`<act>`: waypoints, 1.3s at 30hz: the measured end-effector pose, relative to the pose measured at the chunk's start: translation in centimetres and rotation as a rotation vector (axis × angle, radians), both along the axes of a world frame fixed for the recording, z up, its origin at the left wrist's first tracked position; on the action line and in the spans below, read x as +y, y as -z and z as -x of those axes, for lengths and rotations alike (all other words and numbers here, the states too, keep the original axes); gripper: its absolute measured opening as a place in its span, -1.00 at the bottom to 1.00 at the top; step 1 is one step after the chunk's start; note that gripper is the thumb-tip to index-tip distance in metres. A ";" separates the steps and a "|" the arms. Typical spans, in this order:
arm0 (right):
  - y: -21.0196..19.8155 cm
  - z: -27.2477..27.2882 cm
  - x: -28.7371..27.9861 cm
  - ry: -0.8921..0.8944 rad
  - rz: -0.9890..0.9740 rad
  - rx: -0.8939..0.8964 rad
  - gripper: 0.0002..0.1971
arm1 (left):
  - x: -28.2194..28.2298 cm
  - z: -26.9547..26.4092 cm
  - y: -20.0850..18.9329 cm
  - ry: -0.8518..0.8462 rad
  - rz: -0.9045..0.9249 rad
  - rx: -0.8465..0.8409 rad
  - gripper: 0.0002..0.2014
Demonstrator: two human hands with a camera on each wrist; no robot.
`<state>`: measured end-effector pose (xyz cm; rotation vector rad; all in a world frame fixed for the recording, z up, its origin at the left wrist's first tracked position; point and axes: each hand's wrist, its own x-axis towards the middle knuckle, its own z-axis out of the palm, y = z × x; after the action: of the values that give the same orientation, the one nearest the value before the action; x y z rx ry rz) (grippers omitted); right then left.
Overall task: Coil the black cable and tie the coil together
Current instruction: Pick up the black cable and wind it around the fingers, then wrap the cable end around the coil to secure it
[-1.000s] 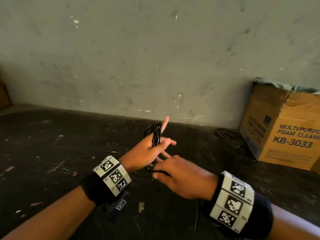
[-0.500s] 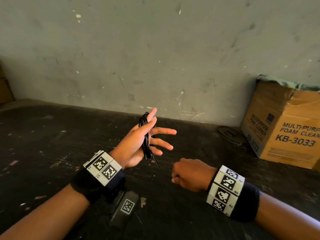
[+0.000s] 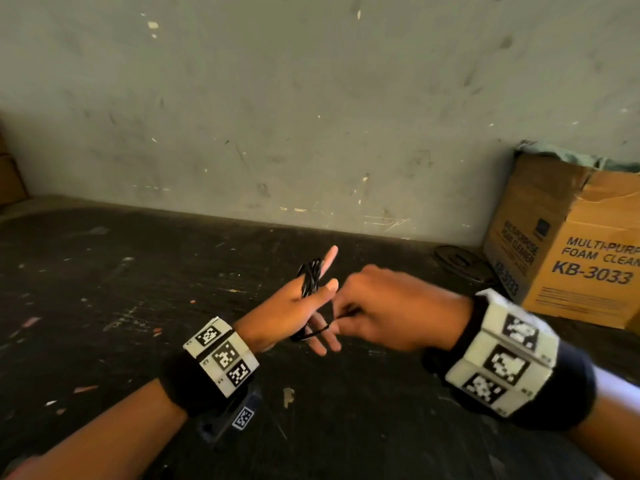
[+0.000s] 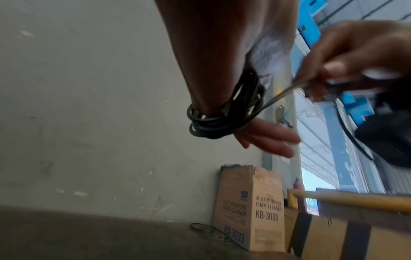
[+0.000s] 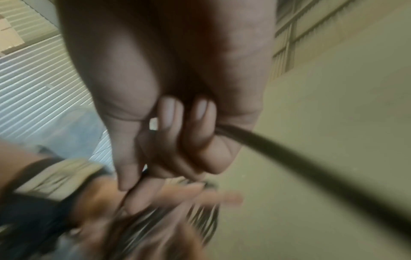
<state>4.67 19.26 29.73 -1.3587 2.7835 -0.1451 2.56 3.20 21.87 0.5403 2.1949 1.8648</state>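
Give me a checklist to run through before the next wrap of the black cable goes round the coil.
1. Coil of thin black cable seated round the left hand: ok, several loops sit around it.
2. Left fingers straight, keeping the loops apart from the thumb: ok.
3. Right hand grip on the free strand: ok, fingers curled round it in the right wrist view.
4. Strand between hands taut: ok, it runs straight in the left wrist view.
5. Length of loose cable left: cannot tell, the tail runs out of frame.
6. Coil tied: not ok, no knot visible.
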 end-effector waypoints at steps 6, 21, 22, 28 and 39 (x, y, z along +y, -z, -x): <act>-5.2 2.8 1.9 -0.070 0.149 0.089 -0.84 | -0.4 -1.1 0.5 0.243 0.056 -0.014 -0.21; 4.9 4.8 -2.1 0.145 1.354 -0.225 -0.77 | -1.5 -1.0 -3.0 0.186 -0.603 0.031 -0.59; 5.4 4.6 -2.8 0.138 1.408 -0.235 -0.76 | -1.6 -1.0 -3.0 0.205 -0.646 0.020 -0.60; 7.5 2.8 -7.0 0.104 1.645 -0.484 -0.68 | -2.5 -1.3 -2.2 0.138 -0.790 -0.048 -0.54; 14.6 1.1 -14.4 0.364 1.481 -0.488 -0.66 | -6.3 -4.8 3.7 -0.510 -0.862 -0.200 -0.55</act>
<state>3.61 4.83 15.18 -0.5397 2.2006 -2.4231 7.31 -3.05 18.18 -0.1281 1.3899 2.9630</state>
